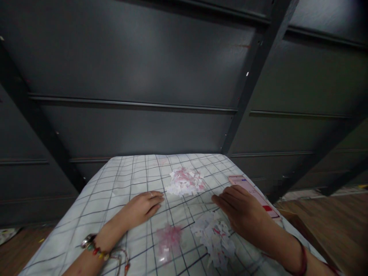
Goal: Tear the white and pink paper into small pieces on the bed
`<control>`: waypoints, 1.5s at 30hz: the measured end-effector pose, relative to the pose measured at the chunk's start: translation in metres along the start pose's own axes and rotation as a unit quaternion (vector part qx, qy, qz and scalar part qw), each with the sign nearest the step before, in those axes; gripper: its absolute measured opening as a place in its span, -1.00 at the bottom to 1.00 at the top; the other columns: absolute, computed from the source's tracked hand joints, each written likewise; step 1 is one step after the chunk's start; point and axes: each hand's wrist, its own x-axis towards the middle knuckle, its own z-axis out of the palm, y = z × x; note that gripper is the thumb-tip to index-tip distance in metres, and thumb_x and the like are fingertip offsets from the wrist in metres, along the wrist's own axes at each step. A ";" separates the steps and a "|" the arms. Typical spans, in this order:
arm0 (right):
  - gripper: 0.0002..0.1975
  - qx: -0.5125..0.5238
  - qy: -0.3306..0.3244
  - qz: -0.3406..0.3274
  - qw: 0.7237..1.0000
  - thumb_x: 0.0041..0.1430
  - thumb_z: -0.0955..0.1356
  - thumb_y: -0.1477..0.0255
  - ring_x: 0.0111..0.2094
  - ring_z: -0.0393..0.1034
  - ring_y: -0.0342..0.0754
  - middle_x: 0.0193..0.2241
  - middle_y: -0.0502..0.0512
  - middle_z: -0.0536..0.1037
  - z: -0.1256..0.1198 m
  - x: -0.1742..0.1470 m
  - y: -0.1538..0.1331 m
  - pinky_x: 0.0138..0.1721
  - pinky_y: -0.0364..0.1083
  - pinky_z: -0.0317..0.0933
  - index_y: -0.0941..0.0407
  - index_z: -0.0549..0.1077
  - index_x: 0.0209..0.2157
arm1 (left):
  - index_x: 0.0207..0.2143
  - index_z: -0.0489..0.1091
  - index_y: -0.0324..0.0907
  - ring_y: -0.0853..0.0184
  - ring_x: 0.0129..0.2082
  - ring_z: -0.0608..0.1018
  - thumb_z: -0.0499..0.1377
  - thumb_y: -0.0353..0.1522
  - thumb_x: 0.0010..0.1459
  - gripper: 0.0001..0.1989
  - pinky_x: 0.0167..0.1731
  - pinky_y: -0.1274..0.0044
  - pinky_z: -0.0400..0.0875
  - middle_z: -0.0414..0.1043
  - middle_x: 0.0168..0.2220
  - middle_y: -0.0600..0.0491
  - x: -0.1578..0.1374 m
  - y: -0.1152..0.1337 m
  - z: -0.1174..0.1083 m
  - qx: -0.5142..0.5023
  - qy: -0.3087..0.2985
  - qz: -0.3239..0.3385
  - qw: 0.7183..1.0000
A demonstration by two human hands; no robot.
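Paper scraps (185, 182) lie heaped; left grip (145, 206) rests loose; right grip (238, 205) curled, contents unclear.

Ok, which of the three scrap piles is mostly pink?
The pink pile on the near side, just left of the near white pile. That neighbour and the far pile are largely white with some pink.
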 end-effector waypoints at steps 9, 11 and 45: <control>-0.69 0.042 0.013 -0.015 0.999 0.02 0.12 0.74 -0.49 0.17 -0.09 -0.58 0.05 0.38 -0.011 0.004 -0.018 -0.36 -0.08 0.09 0.20 0.41 -0.37 | -0.10 0.38 -0.21 0.30 -0.09 0.47 -0.05 -0.41 0.21 -0.72 -0.08 0.45 0.38 0.43 -0.07 -0.05 -0.001 -0.001 0.001 -0.001 0.009 0.004 1.000; -0.68 0.025 0.013 -0.008 1.000 0.02 0.12 0.74 -0.47 0.19 -0.08 -0.57 0.07 0.40 -0.011 0.006 -0.014 -0.35 -0.08 0.10 0.20 0.42 -0.37 | -0.10 0.38 -0.20 0.31 -0.09 0.47 -0.05 -0.41 0.21 -0.71 -0.08 0.45 0.37 0.43 -0.07 -0.04 -0.001 0.000 0.000 0.001 0.008 0.005 1.000; -0.72 0.002 -0.010 0.002 1.000 0.02 0.16 0.73 -0.46 0.18 -0.07 -0.56 0.07 0.40 0.010 -0.004 0.005 -0.37 -0.07 0.09 0.19 0.41 -0.37 | -0.12 0.38 -0.19 0.28 -0.09 0.47 -0.04 -0.44 0.19 -0.72 -0.09 0.43 0.38 0.42 -0.06 -0.05 -0.001 0.000 0.001 -0.008 0.005 0.001 1.000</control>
